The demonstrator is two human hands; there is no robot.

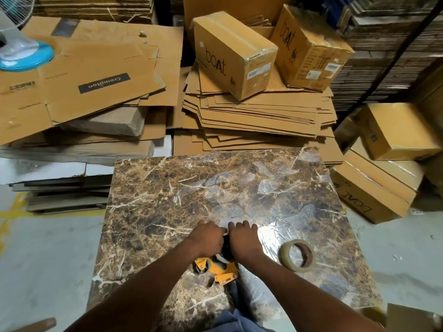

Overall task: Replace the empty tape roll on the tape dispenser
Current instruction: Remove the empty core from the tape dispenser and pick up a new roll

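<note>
A yellow tape dispenser (215,269) lies on the marble-patterned table (167,192) near its front edge. My left hand (208,237) and my right hand (243,238) are both closed over the dispenser's far end, around a dark round hub (226,248). What sits on the hub is hidden by my fingers. A roll of clear tape (298,256) with a brown core lies flat on the table to the right of my right hand, apart from it.
Flattened cardboard sheets (259,116) are stacked beyond the table, with sealed boxes (235,53) on top. More boxes (374,188) stand on the floor at the right. A fan base (24,56) sits at the far left. Grey floor surrounds the table.
</note>
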